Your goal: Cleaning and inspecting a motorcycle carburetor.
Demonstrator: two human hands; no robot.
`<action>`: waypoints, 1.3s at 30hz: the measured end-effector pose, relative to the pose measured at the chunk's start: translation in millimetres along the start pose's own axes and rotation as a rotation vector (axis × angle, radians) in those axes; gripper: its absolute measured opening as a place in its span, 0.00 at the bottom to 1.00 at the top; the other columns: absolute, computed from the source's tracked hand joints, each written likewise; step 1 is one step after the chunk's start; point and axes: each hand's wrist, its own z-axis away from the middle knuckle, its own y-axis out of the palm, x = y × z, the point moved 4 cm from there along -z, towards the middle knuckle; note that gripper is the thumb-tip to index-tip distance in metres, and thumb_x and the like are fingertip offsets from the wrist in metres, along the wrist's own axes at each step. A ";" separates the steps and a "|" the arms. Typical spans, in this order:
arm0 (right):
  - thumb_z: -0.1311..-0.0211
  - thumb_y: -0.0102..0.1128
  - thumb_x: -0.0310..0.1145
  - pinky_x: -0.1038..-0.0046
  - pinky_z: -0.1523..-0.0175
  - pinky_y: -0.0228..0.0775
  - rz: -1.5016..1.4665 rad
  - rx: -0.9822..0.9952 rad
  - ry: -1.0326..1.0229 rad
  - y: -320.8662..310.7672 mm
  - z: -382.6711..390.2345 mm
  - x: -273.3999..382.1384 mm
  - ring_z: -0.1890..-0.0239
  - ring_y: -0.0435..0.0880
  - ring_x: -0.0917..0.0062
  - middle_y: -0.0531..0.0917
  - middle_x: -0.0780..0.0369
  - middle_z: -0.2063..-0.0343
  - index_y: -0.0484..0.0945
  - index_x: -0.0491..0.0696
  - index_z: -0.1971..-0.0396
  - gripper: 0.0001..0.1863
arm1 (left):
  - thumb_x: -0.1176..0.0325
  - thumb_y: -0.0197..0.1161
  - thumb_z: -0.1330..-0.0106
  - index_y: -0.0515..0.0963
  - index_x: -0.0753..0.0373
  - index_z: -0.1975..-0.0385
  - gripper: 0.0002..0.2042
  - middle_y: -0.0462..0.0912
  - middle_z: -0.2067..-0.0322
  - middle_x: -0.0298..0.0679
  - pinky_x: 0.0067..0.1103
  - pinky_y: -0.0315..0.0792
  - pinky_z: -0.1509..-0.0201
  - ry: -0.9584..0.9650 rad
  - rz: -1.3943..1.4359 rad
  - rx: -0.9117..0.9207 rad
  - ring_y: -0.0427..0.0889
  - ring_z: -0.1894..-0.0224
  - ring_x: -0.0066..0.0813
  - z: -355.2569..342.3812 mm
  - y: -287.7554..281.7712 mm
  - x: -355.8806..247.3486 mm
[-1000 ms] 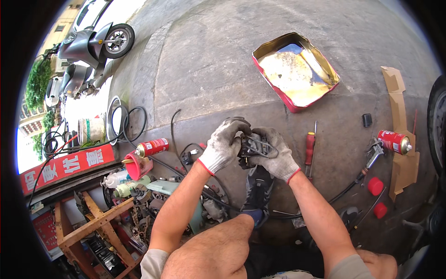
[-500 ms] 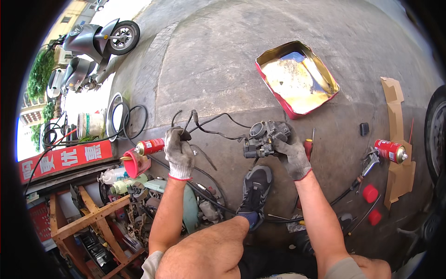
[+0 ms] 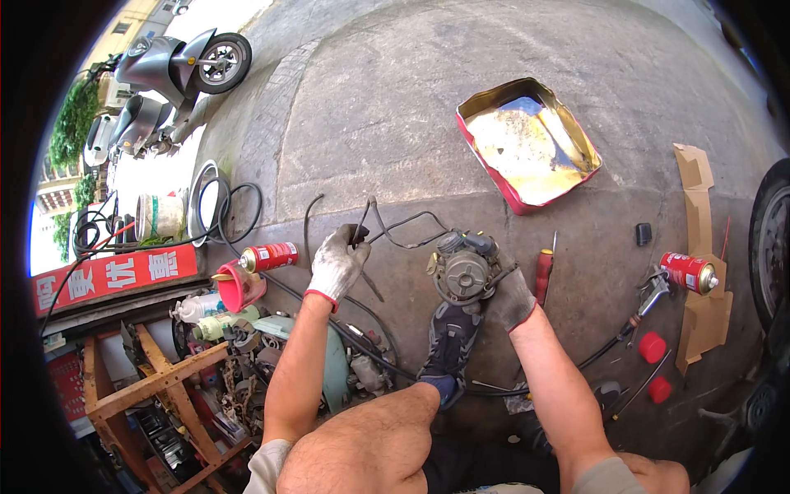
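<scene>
My right hand (image 3: 512,295), in a grey-white work glove, is closed around the side of a carburetor (image 3: 466,272). A round cover on the carburetor faces up, and it is held above my shoe (image 3: 453,337). Thin black hoses (image 3: 415,221) run from it toward the left. My left hand (image 3: 336,262), gloved too, pinches one of these hoses between thumb and fingers. A loop of the hose rises just beyond that hand. The right fingertips are partly hidden by the carburetor.
A red-sided tray (image 3: 492,178) of oily liquid lies ahead. To the right are a screwdriver (image 3: 543,276), a spray can (image 3: 690,273), an air blow gun (image 3: 652,295), red caps (image 3: 652,347) and cardboard (image 3: 698,222). Leftward are another spray can (image 3: 276,256), a red cup (image 3: 239,288) and a wooden frame (image 3: 156,383).
My right hand has turned the carburetor, so its round cover now faces up, and brought it slightly closer. My left hand has moved right, toward the carburetor, with the hose.
</scene>
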 end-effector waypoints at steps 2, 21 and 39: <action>0.23 0.47 0.53 0.65 0.39 0.79 0.057 0.019 0.030 4.1 1.9 -2.3 0.45 0.85 0.69 0.85 0.56 0.45 0.78 0.48 0.40 0.26 | 0.61 0.62 0.33 0.81 0.64 0.49 0.17 0.86 0.52 0.52 0.34 0.73 0.40 0.074 0.118 -0.071 0.83 0.46 0.49 3.8 -3.5 -9.2; 0.22 0.41 0.56 0.68 0.72 0.78 -0.002 -0.110 0.074 -6.0 2.5 -8.9 0.63 0.89 0.71 0.88 0.61 0.56 0.80 0.52 0.44 0.27 | 0.72 0.60 0.31 0.74 0.71 0.42 0.19 0.81 0.47 0.46 0.25 0.72 0.36 0.136 0.555 0.147 0.80 0.43 0.31 36.9 8.4 -68.9; 0.21 0.38 0.44 0.60 0.28 0.67 -0.132 0.085 -0.100 -10.2 -18.9 -32.9 0.37 0.78 0.66 0.77 0.57 0.36 0.71 0.47 0.34 0.25 | 0.62 0.78 0.48 0.69 0.66 0.36 0.38 0.82 0.45 0.48 0.31 0.74 0.36 0.034 0.556 0.072 0.82 0.42 0.40 67.4 92.4 -95.2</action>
